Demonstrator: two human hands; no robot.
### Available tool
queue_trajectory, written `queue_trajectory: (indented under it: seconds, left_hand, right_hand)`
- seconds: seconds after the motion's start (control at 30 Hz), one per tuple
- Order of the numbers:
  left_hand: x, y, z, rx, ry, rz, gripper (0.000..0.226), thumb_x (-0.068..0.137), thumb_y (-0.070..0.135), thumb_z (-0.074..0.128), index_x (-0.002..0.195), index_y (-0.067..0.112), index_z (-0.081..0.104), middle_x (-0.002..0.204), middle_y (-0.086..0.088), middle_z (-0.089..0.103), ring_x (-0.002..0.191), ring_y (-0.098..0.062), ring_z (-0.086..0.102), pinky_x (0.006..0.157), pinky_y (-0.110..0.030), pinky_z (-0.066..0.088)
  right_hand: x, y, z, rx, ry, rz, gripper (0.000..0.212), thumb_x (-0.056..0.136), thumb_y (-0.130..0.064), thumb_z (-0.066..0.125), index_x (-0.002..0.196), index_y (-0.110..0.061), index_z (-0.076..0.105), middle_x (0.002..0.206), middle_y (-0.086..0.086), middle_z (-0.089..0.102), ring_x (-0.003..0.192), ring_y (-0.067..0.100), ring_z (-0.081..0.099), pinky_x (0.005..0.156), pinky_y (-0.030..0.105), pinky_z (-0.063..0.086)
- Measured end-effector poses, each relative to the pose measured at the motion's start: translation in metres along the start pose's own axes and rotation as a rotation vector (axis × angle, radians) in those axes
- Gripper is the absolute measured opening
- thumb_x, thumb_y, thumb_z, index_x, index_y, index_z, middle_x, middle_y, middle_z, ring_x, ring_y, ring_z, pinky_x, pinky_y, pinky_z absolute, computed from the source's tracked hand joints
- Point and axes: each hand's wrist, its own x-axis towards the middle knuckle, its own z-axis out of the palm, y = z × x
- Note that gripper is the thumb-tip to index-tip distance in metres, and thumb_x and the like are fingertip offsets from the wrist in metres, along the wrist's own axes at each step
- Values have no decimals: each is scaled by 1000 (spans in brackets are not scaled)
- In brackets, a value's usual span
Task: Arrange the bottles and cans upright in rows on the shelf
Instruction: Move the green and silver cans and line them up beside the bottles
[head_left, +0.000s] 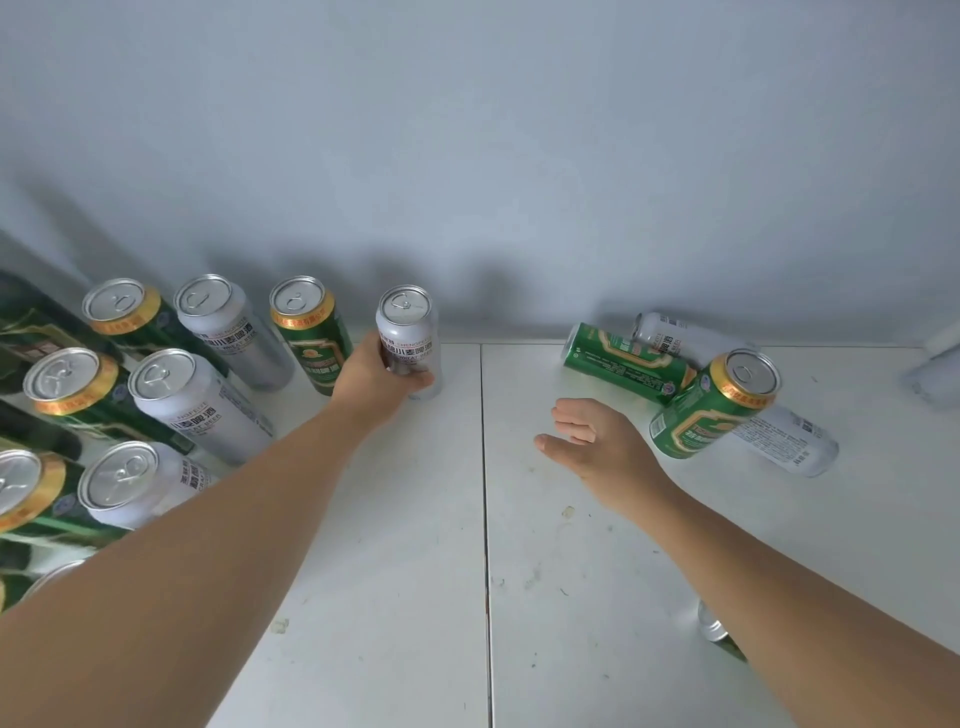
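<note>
Your left hand (382, 376) was wrapped around a silver can (408, 338), fingers curled across its label. The can stood upright at the back of the white shelf (415, 545), close to the grey wall (467, 156). It sat to the right of a standing green can (306, 332), with a gap between them.

To the left, the rows were filling up. The back row also had a silver can (228, 327) and a gold-rimmed green can (124, 312). In front of them stood a green one (72, 384) beside a silver one (192, 400), and nearer you another green (26, 493) and silver (130, 483) pair, all tops up. Dark bottles (31, 322) crowded the far left edge.

Your right hand (597, 441) held nothing, its fingers (571, 421) loosely curled and the thumb stuck out. It hovered just beside an upright green can (711, 410), and I couldn't tell whether it touched.

Behind that can, three cans lay on their sides. One was a green can (623, 361), with a silver can (680, 335) by the wall and another silver can (789, 436) to the right.

A silver can end (711, 623) peeked out from under your right forearm. Something pale and blurred (935, 374) sat at the right edge.
</note>
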Motion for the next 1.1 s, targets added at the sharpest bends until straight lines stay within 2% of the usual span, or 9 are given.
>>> queue_trajectory:
  seconds: [0.1, 0.17, 0.23, 0.33, 0.47, 0.53, 0.63, 0.73, 1.1]
  left_hand:
    - [-5, -2, 3, -30, 35, -31, 46, 77, 22, 86, 113, 18, 57, 97, 9, 63, 94, -15, 58, 70, -22, 40]
    - [-8, -6, 5, -69, 45, -59, 56, 76, 23, 86, 124, 15, 59, 112, 8, 68, 106, -15, 63, 82, -23, 45]
    - [-14, -11, 4, -93, 53, -112, 70, 77, 24, 86, 138, 11, 53, 131, 2, 64, 118, -17, 61, 93, -26, 43]
    - [-30, -19, 5, -94, 49, -172, 79, 78, 27, 86, 144, 6, 47, 138, -5, 60, 122, -21, 59, 95, -28, 43]
    - [-62, -14, 5, -121, 15, -161, 79, 83, 25, 82, 148, 8, 42, 143, -5, 56, 128, -21, 56, 109, -39, 45]
    - [-82, -9, 5, -122, 2, -117, 71, 86, 23, 80, 146, 9, 45, 140, -4, 57, 128, -21, 57, 107, -39, 46]
    - [-109, -2, 9, -108, -8, -12, 54, 89, 23, 76, 137, 12, 53, 128, 1, 61, 116, -15, 60, 97, -32, 48]
    - [-132, 5, 18, -113, -43, 60, 44, 90, 23, 75, 130, 17, 58, 122, 6, 64, 113, -12, 62, 98, -32, 49]
    - [-195, 53, 96, 35, -223, 214, 37, 88, 28, 77, 123, 22, 65, 115, 14, 67, 106, -2, 64, 92, -20, 48]
  right_hand:
    - [-5, 0, -3, -8, 8, -1, 63, 86, -29, 80, 141, -15, 53, 137, -2, 61, 127, 12, 58, 111, 30, 43]
    - [-10, 0, -7, -15, 15, 2, 63, 86, -29, 80, 141, -14, 53, 136, -2, 61, 125, 11, 58, 109, 29, 43]
    - [-14, -1, -11, -19, 23, 2, 63, 85, -29, 81, 140, -13, 54, 136, -2, 61, 123, 11, 58, 110, 30, 44]
    - [-27, -5, -20, -27, 32, -2, 64, 85, -30, 80, 141, -12, 54, 138, -1, 60, 125, 11, 58, 107, 26, 43]
    - [-54, -5, -36, -53, 32, -24, 63, 87, -31, 79, 142, -11, 55, 139, -5, 58, 128, 8, 55, 93, 8, 39]
    - [-69, 0, -46, -73, 31, -25, 63, 87, -33, 78, 142, -13, 55, 139, -6, 58, 130, 8, 54, 97, 11, 38]
    - [-96, 12, -63, -88, 74, -7, 61, 87, -36, 77, 141, -17, 56, 139, -8, 60, 129, 7, 55, 102, 19, 39]
    - [-119, 24, -81, -92, 142, 18, 57, 88, -37, 76, 139, -18, 59, 137, -8, 62, 126, 6, 57, 103, 24, 40]
    - [-179, 97, -163, -30, 281, 94, 52, 92, -43, 69, 137, -18, 61, 133, -8, 65, 121, 7, 59, 100, 25, 41]
